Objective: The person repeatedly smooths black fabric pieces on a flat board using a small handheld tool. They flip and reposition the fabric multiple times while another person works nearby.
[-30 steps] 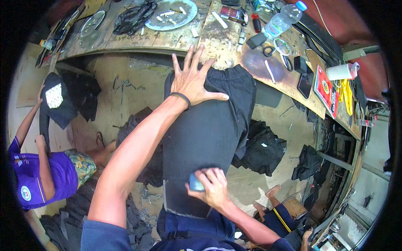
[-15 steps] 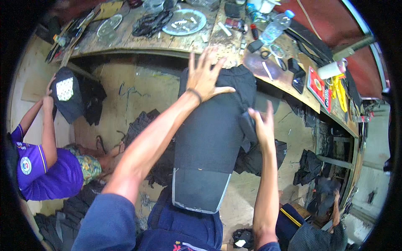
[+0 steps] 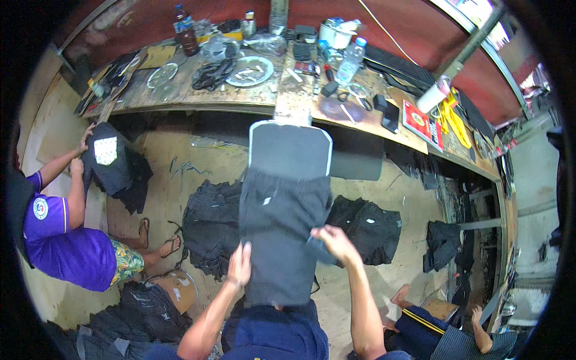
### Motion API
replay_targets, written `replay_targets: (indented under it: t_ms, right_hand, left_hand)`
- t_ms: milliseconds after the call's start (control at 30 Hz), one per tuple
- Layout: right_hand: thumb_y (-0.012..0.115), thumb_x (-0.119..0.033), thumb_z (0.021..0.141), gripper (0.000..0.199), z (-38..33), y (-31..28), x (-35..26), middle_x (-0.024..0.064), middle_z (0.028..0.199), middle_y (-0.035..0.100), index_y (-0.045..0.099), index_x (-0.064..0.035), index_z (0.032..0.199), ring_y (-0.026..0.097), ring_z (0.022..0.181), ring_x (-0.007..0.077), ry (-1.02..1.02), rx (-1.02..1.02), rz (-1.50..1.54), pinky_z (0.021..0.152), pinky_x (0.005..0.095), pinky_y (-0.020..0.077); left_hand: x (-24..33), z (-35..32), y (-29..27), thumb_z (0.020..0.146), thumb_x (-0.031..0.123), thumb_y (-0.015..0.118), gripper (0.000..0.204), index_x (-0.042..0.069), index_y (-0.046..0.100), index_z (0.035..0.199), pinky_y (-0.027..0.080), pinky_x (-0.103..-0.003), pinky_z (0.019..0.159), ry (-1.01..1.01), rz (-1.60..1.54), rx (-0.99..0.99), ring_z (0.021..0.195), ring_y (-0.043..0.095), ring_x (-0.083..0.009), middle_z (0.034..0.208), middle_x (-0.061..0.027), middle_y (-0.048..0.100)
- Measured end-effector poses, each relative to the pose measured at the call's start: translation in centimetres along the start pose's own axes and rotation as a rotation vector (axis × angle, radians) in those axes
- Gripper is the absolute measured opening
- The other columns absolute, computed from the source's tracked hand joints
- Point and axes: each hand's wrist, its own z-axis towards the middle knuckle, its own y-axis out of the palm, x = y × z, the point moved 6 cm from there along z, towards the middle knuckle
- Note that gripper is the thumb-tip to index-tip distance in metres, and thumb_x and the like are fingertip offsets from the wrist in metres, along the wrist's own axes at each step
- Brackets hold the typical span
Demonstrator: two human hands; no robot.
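Black garment (image 3: 281, 234) looks soft, light; grab side edges. Right hand (image 3: 337, 243) pinches one; can't tell if left hand (image 3: 239, 264) grips.

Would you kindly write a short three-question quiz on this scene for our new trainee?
1. True or false: the garment covers the whole board.
2. Where does the clear bottle stand?
A) on the floor
B) on the table
C) on the board
3. Fill in: at the garment's left edge is the person's ____ hand.

Key: 1. False, the board's far end is bare; 2. B; 3. left.
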Motion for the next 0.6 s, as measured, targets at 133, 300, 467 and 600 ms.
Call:
replay_targets:
  t_ms: [133,300,467,600]
  right_hand:
    - [0.078,-0.067,0.093,0.109,-9.5,4.7,11.4,0.0286,0.164,0.051,0.047,0.0136,0.158,0.051,0.151,0.0348,0.14,-0.25,0.063,0.126,0.0432,0.0408]
    - [0.08,-0.037,0.1,0.059,-26.9,1.9,22.8,0.0071,0.129,0.078,0.071,-0.0009,0.146,0.067,0.12,0.0161,0.395,0.074,0.38,0.107,0.0329,0.051]
    - [0.068,-0.038,0.103,0.04,-34.9,-9.4,23.8,-0.0007,0.096,0.071,0.079,0.0,0.11,0.064,0.09,0.0126,0.208,0.708,0.388,0.088,0.0308,0.0512]
    - [0.069,-0.032,0.107,0.07,-26.3,-15.9,26.2,0.017,0.155,0.062,0.049,0.0029,0.163,0.06,0.138,0.0247,-0.032,0.907,0.397,0.119,0.0348,0.0416]
  left_hand:
    - [-3.1,-12.5,-1.4,0.111,0.036,0.067,0.055,-0.01,0.06,0.14,0.056,-0.043,0.105,-0.085,-0.093,-0.491,0.12,0.072,-0.026,0.124,-0.02,0.077]
    - [5.8,-21.3,5.9,0.106,0.043,0.073,0.073,-0.011,0.046,0.146,0.06,-0.041,0.083,0.24,-0.248,-1.049,0.101,0.076,-0.0281,0.106,-0.0213,0.077]
    - [15.3,-20.5,18.9,0.106,0.036,0.067,0.086,-0.011,0.023,0.164,0.057,-0.047,0.094,0.505,-0.039,-1.175,0.112,0.071,-0.0461,0.121,-0.0322,0.071]
    - [12.3,-13.5,28.1,0.107,0.052,0.065,0.102,-0.005,0.009,0.171,0.046,-0.046,0.121,0.299,-0.279,-0.96,0.148,0.055,-0.0432,0.159,-0.0379,0.051]
